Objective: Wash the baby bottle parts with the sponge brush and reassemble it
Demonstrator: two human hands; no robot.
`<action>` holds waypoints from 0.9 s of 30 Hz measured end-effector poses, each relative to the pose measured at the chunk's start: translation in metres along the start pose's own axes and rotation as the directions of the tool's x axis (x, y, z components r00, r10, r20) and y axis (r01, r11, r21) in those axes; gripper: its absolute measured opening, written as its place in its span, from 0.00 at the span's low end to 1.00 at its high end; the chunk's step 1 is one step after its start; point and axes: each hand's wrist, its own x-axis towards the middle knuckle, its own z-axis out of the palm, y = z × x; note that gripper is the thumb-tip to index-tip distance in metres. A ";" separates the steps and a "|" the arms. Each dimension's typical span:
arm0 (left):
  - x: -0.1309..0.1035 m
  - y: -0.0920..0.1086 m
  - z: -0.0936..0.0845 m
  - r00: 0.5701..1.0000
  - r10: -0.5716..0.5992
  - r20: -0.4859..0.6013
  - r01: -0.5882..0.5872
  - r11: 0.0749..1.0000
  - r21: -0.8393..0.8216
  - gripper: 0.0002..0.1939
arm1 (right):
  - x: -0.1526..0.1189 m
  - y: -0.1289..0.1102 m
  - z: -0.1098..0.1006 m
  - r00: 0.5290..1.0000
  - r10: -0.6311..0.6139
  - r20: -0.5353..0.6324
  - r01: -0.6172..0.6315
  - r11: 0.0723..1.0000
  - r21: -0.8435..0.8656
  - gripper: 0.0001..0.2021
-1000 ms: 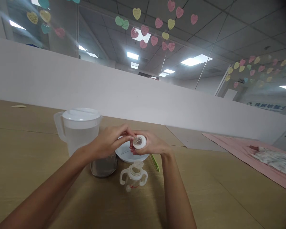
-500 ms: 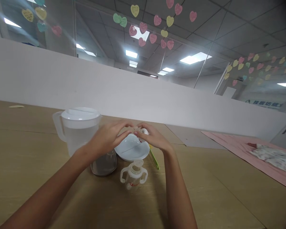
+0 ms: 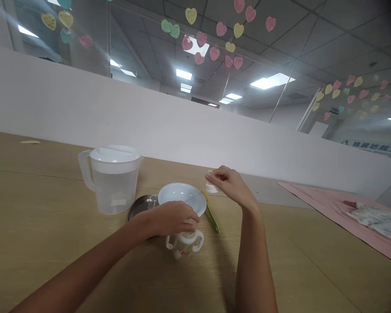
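Note:
A clear baby bottle (image 3: 184, 246) with two white handles stands upright on the table. From above, my left hand (image 3: 174, 217) is closed over its neck; the fingers hide the bottle's top. My right hand (image 3: 230, 182), raised beyond and right of the bottle, pinches a small white bottle cap (image 3: 212, 188) with a clear part on top. Behind my left hand is a white bowl (image 3: 179, 191). A round metal tray (image 3: 137, 206) lies partly under my left wrist, with a small clear item (image 3: 153, 200) at its edge.
A lidded clear pitcher (image 3: 115, 187) of water stands at the left. The green handle (image 3: 213, 219) of a yellow-headed brush rests right of the bowl. On the right, patterned cloth (image 3: 378, 219) lies on a pink mat (image 3: 316, 200). A white wall (image 3: 182, 134) backs the table.
My hands have parted from above the bowl. The left came down onto the bottle's neck; the right moved right with the bottle cap. The view shifted slightly.

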 end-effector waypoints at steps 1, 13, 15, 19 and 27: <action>0.000 -0.001 -0.001 1.000 -0.004 0.024 0.004 1.000 -0.015 0.13 | -0.001 -0.001 -0.001 1.000 0.004 0.023 -0.004 1.000 0.006 0.16; 0.002 -0.016 0.000 0.993 0.017 0.113 0.024 0.934 -0.356 0.24 | -0.022 -0.027 -0.017 0.928 -0.098 0.360 0.074 0.994 0.081 0.08; 0.002 -0.017 0.000 0.996 0.018 0.085 0.009 0.954 -0.301 0.20 | -0.027 -0.032 -0.021 0.925 -0.109 0.364 0.085 0.993 0.081 0.07; 0.002 -0.017 -0.002 0.999 -0.018 0.035 0.023 0.986 -0.163 0.14 | -0.031 -0.039 -0.021 0.906 -0.097 0.411 0.087 0.995 0.043 0.06; 0.003 -0.029 -0.004 0.996 -0.089 -0.007 0.085 0.969 -0.233 0.29 | -0.011 -0.028 0.011 0.845 -0.050 0.533 0.106 0.991 -0.076 0.04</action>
